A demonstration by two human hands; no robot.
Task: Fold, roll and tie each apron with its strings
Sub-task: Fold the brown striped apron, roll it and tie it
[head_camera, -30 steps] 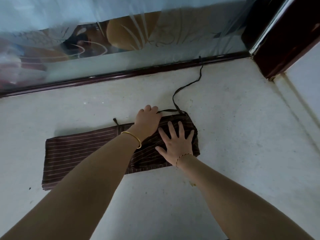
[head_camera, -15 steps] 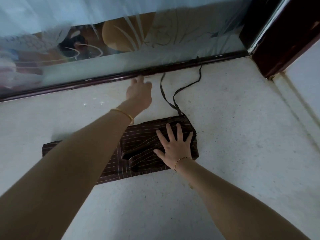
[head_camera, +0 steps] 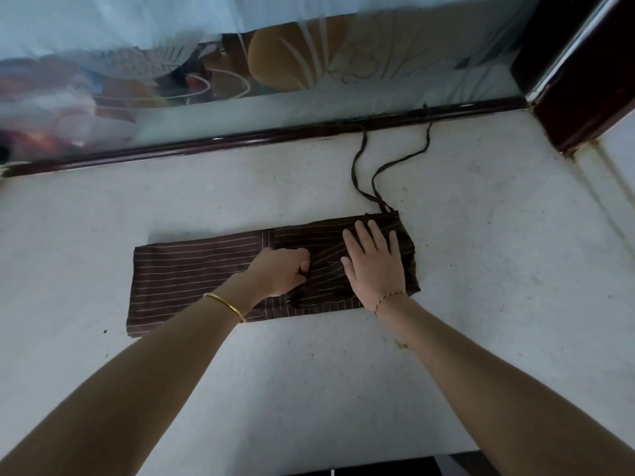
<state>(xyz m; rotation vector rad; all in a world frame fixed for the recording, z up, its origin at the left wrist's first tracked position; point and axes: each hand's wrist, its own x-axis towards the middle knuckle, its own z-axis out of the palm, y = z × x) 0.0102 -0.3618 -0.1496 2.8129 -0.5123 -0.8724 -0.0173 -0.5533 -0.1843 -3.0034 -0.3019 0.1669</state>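
A dark brown apron (head_camera: 192, 269) with thin pale stripes lies folded into a long flat band on a white stone surface (head_camera: 343, 389). Its two dark strings (head_camera: 364, 163) run from the band's far right corner up to the glass frame. My right hand (head_camera: 372, 266) presses flat on the band's right end, fingers straight. My left hand (head_camera: 281, 273) sits just left of it with its fingers curled, pinching a fold of the apron cloth near the middle.
A dark wooden frame (head_camera: 275, 137) with patterned glass (head_camera: 309, 63) borders the far edge of the surface. A dark post (head_camera: 584, 80) stands at the far right corner. A dark edge (head_camera: 378, 467) shows at the bottom.
My left hand carried a string out to the far frame, left it there beside the other string, and came back to the apron's middle, where it pinches the cloth. My right hand stayed pressed.
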